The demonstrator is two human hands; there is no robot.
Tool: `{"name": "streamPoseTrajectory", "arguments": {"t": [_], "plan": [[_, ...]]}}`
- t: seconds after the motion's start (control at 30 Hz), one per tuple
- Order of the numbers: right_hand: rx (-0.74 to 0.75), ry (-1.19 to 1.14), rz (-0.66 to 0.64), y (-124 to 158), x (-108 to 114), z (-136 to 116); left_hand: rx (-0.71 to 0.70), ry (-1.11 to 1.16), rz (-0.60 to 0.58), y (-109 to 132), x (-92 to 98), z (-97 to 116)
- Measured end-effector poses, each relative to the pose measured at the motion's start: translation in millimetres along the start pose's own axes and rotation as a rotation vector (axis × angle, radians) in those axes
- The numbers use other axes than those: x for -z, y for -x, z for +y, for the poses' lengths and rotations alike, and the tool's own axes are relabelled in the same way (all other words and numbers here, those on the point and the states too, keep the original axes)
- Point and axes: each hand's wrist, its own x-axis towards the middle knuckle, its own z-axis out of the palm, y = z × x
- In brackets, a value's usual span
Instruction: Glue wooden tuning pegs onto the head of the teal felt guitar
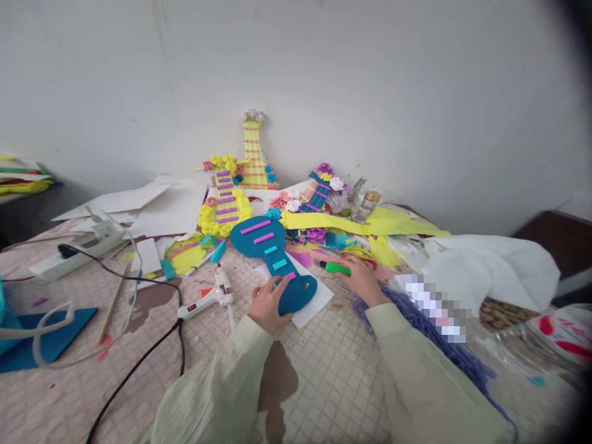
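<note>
My left hand (268, 302) is closed on the lower end of a blue guitar-shaped cutout (259, 243), its fingertips near the lowest purple strip. Purple and light-blue strips cross the cutout, which lies partly over a white sheet (319, 302). To the right, my right hand (363, 280) is closed around a green tool with a black end (338, 269); its exact kind does not show. That hand stays apart from the cutout, just above the table. Left of the cutout stands a white hot glue gun (210, 297) with a red light on.
Decorated paper instruments (226, 197) stand at the back against the wall. Yellow paper strips (328, 222) and scraps lie before them. Blue-purple yarn (430, 339) is under my right forearm. At left are a power strip (78, 250) and a black cord (139, 356).
</note>
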Motion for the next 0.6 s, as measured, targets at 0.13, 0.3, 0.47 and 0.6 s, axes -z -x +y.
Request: {"name": "streamPoseTrajectory", "arguments": {"t": [0.13,0.3,0.47,0.6], "plan": [[-0.003,0.045,0.002,1.9,-3.7,-1.6,-0.001,0.037,0.01,1.6,7.5,-0.5],[0.021,0.044,-0.004,2.7,0.5,-1.1,-0.003,0.043,-0.022,1.9,14.9,0.1],[0.09,-0.006,-0.071,9.3,8.6,-3.4,0.021,-0.004,-0.08,2.2,15.9,-0.2],[0.11,-0.046,-0.142,6.2,15.1,2.1,0.035,-0.03,-0.101,1.0,12.8,-4.1]]}}
